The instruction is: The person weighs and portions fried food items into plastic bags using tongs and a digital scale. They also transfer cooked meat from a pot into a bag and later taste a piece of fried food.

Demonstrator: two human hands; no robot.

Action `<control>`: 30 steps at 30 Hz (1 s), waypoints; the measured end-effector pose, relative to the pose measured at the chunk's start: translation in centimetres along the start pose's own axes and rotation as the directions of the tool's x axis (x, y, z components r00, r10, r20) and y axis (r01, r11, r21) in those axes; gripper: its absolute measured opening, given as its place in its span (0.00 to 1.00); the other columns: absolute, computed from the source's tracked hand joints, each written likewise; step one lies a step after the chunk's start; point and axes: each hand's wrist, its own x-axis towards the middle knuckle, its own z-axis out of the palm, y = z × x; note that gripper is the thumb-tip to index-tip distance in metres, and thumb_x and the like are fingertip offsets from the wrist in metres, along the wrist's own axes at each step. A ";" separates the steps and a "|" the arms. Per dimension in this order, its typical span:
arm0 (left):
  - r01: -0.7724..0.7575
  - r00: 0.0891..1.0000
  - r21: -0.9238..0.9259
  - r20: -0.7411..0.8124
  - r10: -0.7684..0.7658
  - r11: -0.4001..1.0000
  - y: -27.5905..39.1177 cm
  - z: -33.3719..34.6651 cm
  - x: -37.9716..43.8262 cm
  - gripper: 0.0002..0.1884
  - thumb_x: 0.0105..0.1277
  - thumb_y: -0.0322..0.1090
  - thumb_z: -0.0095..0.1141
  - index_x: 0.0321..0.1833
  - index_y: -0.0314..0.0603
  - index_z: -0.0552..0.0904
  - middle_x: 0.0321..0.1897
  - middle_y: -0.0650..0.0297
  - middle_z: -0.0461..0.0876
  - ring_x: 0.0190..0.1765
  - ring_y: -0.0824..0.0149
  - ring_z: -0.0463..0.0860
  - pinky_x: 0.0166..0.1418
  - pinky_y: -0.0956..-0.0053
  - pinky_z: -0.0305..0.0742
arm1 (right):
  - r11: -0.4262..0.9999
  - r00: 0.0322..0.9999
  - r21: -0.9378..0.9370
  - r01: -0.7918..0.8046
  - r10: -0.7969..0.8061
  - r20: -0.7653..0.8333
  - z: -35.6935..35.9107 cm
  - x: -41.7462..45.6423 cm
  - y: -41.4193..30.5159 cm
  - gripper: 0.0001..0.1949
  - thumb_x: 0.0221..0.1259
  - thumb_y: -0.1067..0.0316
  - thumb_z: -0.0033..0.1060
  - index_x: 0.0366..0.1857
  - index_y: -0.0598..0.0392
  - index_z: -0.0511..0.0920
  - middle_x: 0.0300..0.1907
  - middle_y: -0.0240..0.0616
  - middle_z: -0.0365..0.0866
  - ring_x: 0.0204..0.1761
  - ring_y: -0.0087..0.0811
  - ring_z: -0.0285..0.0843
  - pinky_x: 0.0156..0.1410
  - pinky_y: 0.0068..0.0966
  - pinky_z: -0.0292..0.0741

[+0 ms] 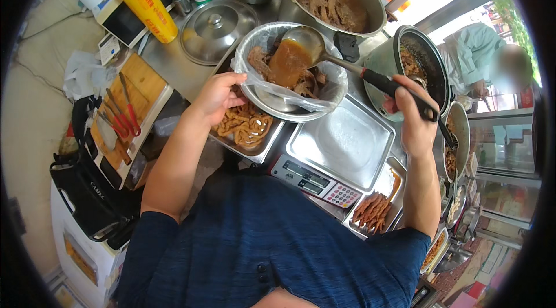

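My right hand (pixel 410 108) grips the black handle of a steel ladle (pixel 304 41). Brown broth pours from the tilted ladle into a clear plastic bag (pixel 336 91) that lines a steel bowl (pixel 286 116). Pieces of cooked meat (pixel 259 61) lie inside the bag. At the bowl's left rim, my left hand (pixel 223 97) holds the bowl and the edge of the bag. Below that hand is a steel tray of brown, rope-like food (pixel 245 128). A digital scale (pixel 343 143) with a steel platform stands just in front of the bowl.
A large pot of meat in broth (pixel 330 2) stands behind the bowl, beside a domed steel lid (pixel 219 32). Another deep pot (pixel 406 58) is at the right. Knives with red handles (pixel 124 119) lie on a wooden cutting board at left. Beyond the window, a person (pixel 473 56) leans over.
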 end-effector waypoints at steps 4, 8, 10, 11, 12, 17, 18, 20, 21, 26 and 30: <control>-0.009 1.000 0.002 0.019 0.008 1.000 -0.6 -0.8 -0.8 0.14 0.65 0.38 0.55 0.48 0.37 0.79 0.44 0.61 0.81 0.45 0.66 0.80 0.54 0.69 0.72 | 0.768 0.877 -0.426 0.477 -0.389 0.281 -1.2 -2.0 -1.8 0.13 0.52 0.75 0.62 0.43 0.65 0.80 0.31 0.46 0.80 0.29 0.34 0.81 0.36 0.23 0.75; -0.031 0.999 0.006 0.027 0.031 0.999 -0.9 -1.0 -1.4 0.14 0.65 0.37 0.54 0.49 0.36 0.79 0.44 0.60 0.82 0.45 0.66 0.81 0.53 0.70 0.73 | 0.651 0.785 -0.448 0.612 -0.431 0.446 -1.8 -3.2 -3.0 0.14 0.47 0.77 0.62 0.41 0.65 0.80 0.33 0.50 0.81 0.30 0.40 0.81 0.36 0.27 0.76; -0.042 0.999 0.010 0.035 0.042 0.999 -0.6 -0.5 -1.8 0.14 0.66 0.37 0.53 0.49 0.35 0.79 0.45 0.60 0.82 0.45 0.66 0.81 0.53 0.71 0.73 | 0.684 0.803 -0.428 0.591 -0.445 0.397 -2.7 -3.2 -2.5 0.13 0.48 0.76 0.63 0.41 0.66 0.80 0.34 0.49 0.82 0.31 0.38 0.82 0.38 0.26 0.77; -0.049 0.998 0.013 0.035 0.048 0.999 -0.6 -0.3 -2.0 0.14 0.66 0.37 0.53 0.49 0.35 0.79 0.45 0.60 0.82 0.45 0.67 0.81 0.53 0.71 0.74 | 0.727 0.830 -0.406 0.554 -0.442 0.339 -3.3 -3.1 -1.8 0.14 0.49 0.75 0.63 0.41 0.66 0.80 0.34 0.48 0.82 0.31 0.36 0.82 0.39 0.25 0.77; -0.055 0.997 0.019 0.052 0.054 0.998 -0.5 0.0 -2.0 0.14 0.66 0.36 0.53 0.50 0.35 0.79 0.45 0.60 0.82 0.45 0.67 0.81 0.53 0.71 0.74 | 0.821 0.914 -0.402 0.406 -0.373 0.161 -3.7 -3.5 -1.6 0.12 0.53 0.74 0.63 0.41 0.65 0.80 0.35 0.46 0.83 0.33 0.31 0.82 0.40 0.23 0.76; -0.070 0.996 0.037 0.051 0.068 0.997 -0.6 0.5 -2.2 0.15 0.66 0.35 0.53 0.51 0.33 0.77 0.47 0.56 0.82 0.49 0.65 0.81 0.56 0.68 0.76 | 0.901 0.954 0.431 -0.050 0.171 -0.247 -7.3 2.3 1.3 0.18 0.68 0.59 0.49 0.52 0.62 0.76 0.32 0.41 0.81 0.27 0.24 0.74 0.32 0.19 0.68; -0.075 0.995 0.033 0.063 0.073 0.997 -0.7 0.4 -2.2 0.15 0.66 0.35 0.53 0.51 0.33 0.77 0.47 0.57 0.82 0.49 0.65 0.81 0.56 0.68 0.76 | 0.908 0.960 0.418 -0.010 0.125 -0.250 -7.0 3.5 1.6 0.18 0.68 0.58 0.50 0.51 0.62 0.76 0.31 0.40 0.81 0.29 0.24 0.75 0.34 0.18 0.68; -0.074 0.995 0.041 0.076 0.071 0.996 -0.7 1.0 -2.6 0.15 0.66 0.35 0.53 0.52 0.33 0.77 0.47 0.57 0.82 0.50 0.65 0.81 0.55 0.68 0.76 | 0.964 0.941 0.251 0.087 0.003 -0.339 -3.9 6.1 2.4 0.16 0.65 0.63 0.57 0.50 0.62 0.78 0.32 0.39 0.82 0.29 0.23 0.76 0.34 0.19 0.71; -0.070 0.994 0.039 0.083 0.067 0.997 -0.8 1.0 -2.8 0.15 0.66 0.35 0.52 0.51 0.34 0.78 0.46 0.58 0.82 0.49 0.66 0.81 0.55 0.68 0.75 | 0.992 0.954 0.040 0.122 -0.106 -0.279 -2.0 6.9 2.5 0.14 0.63 0.65 0.60 0.48 0.60 0.80 0.33 0.38 0.83 0.32 0.24 0.79 0.38 0.20 0.75; -0.013 0.982 0.109 0.189 -0.008 0.994 -1.8 2.0 -2.7 0.14 0.67 0.37 0.53 0.49 0.35 0.79 0.44 0.61 0.82 0.48 0.68 0.80 0.54 0.70 0.73 | 0.259 0.907 -0.902 0.346 -0.336 0.252 4.1 11.6 7.4 0.20 0.55 0.62 0.63 0.54 0.38 0.76 0.42 0.42 0.77 0.44 0.43 0.80 0.48 0.39 0.78; 0.044 0.953 0.262 0.277 -0.119 0.964 -3.1 4.5 -1.8 0.11 0.66 0.37 0.53 0.44 0.38 0.81 0.40 0.63 0.83 0.44 0.72 0.79 0.49 0.74 0.70 | 0.165 0.955 -0.942 0.292 -0.111 0.276 4.3 11.2 10.1 0.20 0.60 0.59 0.58 0.57 0.39 0.75 0.47 0.41 0.77 0.50 0.43 0.78 0.52 0.38 0.76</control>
